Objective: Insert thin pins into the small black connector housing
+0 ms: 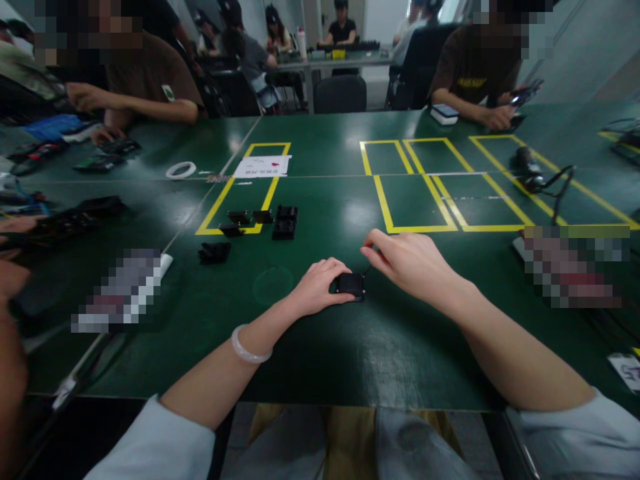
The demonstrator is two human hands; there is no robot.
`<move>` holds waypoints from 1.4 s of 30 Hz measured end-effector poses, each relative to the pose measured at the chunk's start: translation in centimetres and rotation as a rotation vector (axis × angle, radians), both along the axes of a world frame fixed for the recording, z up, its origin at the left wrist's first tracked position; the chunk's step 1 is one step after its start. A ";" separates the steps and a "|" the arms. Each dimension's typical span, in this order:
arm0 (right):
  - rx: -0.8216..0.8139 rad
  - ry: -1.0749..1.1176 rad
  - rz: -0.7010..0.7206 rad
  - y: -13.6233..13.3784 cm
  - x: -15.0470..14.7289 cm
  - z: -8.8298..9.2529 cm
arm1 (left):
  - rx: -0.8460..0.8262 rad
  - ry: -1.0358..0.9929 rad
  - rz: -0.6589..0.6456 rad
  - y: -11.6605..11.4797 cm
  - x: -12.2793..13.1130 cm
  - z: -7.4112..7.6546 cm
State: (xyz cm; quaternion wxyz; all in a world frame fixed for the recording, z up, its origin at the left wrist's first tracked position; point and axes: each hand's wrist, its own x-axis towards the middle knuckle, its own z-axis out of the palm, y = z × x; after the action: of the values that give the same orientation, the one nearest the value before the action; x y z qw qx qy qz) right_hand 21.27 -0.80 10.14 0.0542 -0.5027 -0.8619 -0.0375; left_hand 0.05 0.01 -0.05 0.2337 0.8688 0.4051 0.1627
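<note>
My left hand (320, 287), with a pale bangle at its wrist, grips a small black rectangular part (351, 285) between thumb and fingers on the green table. Small shiny spots show along the part's right edge. Just right of it, my right hand (407, 260) is closed in a pinch. A thin dark line runs from its fingertips toward the part's upper right corner; what the fingers hold is too small to make out. Left of my hands stand several thin black pieces (239, 217), a black block-like part (285, 222) and another dark piece (214, 252).
Yellow tape (423, 229) marks rectangles on the table (320, 373). A paper sheet (263, 166) and white tape roll (181, 171) lie beyond. Blurred-out devices (123, 290) flank me left and right. A cabled black device (527, 168) stands at right. Several people sit around.
</note>
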 end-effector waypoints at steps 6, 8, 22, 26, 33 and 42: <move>-0.004 0.005 0.002 -0.1 -0.1 0.0 | -0.010 0.004 0.003 0.0 0.0 0.0; -0.002 0.034 0.017 -0.3 -0.1 0.1 | -0.009 0.005 0.006 0.0 0.0 -0.1; 0.017 0.064 0.005 -0.3 -0.1 -0.2 | -0.015 -0.012 0.008 0.0 0.0 0.0; 0.008 0.046 0.006 -0.4 -0.2 0.0 | -0.005 -0.009 0.003 0.1 0.0 -0.1; -0.002 0.010 -0.022 -0.2 -0.2 -0.2 | -0.013 -0.006 0.005 0.0 0.1 0.2; 0.014 0.028 -0.027 -0.3 -0.1 0.0 | -0.006 -0.001 0.008 0.0 0.0 0.1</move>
State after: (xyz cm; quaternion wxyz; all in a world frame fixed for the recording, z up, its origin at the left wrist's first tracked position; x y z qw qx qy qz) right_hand 21.14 -1.07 10.11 0.0695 -0.5144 -0.8539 -0.0373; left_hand 0.06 -0.01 0.01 0.2357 0.8664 0.4090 0.1627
